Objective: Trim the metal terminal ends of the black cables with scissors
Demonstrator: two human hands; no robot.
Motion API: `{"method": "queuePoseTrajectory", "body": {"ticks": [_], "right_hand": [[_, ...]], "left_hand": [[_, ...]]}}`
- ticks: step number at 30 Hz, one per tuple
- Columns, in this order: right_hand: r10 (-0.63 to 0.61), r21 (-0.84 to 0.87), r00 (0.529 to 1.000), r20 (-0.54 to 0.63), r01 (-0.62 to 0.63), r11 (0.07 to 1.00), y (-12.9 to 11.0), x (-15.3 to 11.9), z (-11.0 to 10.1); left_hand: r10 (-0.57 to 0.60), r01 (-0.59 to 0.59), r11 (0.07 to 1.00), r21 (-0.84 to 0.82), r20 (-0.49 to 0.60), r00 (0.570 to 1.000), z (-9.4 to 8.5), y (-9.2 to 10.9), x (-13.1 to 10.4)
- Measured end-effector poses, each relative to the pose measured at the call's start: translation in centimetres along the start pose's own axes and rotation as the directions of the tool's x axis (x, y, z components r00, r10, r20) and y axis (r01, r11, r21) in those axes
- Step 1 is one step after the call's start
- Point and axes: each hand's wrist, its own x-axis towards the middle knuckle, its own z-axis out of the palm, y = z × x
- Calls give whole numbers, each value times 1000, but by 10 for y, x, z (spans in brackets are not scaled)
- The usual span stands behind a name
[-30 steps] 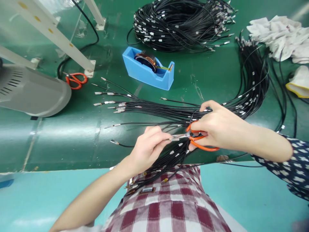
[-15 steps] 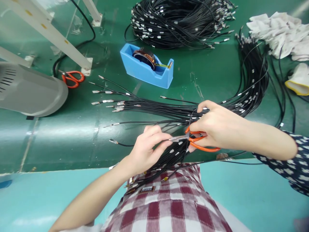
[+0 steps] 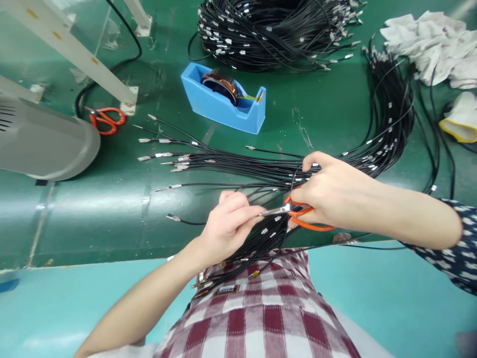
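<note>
My right hand (image 3: 330,191) grips a pair of orange-handled scissors (image 3: 288,210), with the blades pointing left. The blade tips reach the fingertips of my left hand (image 3: 229,223), which is closed in a pinch; what lies inside that pinch is hidden. A thin black cable loops up beside my right fingers. Behind both hands, a bundle of black cables (image 3: 238,165) with white labels and bare metal ends runs across the table. More black cables (image 3: 266,238) lie under the scissors and hang over the front edge onto the checked apron (image 3: 257,308).
A blue tape dispenser (image 3: 223,112) stands behind the bundle, near a big coil of black cables (image 3: 261,44). At left are a grey machine housing (image 3: 48,139), a second pair of orange scissors (image 3: 108,120) and a white metal leg (image 3: 82,57). White gloves (image 3: 432,44) lie at far right.
The view has shifted slightly, so the table things appear a little further left and up. Both hands keep the same hold, with the scissors' tips still at my left fingertips.
</note>
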Motion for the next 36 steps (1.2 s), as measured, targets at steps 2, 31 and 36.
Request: {"method": "queuePoseTrajectory", "body": {"ticks": [2,31,36], "right_hand": [[-5,-1,1000,7,5,1000,1,1,1],[38,15,998,-47,-38,999,-1,-2,3],[26,-9,997,-71,-27,1000,2,-4,1]], "left_hand": [[10,-10,1000,1,-3,1000,0,-1,0],[30,-28,999,40,-59,998,0,-2,-2],[15,-13,1000,21,-67,998,-3,-2,-2]]}}
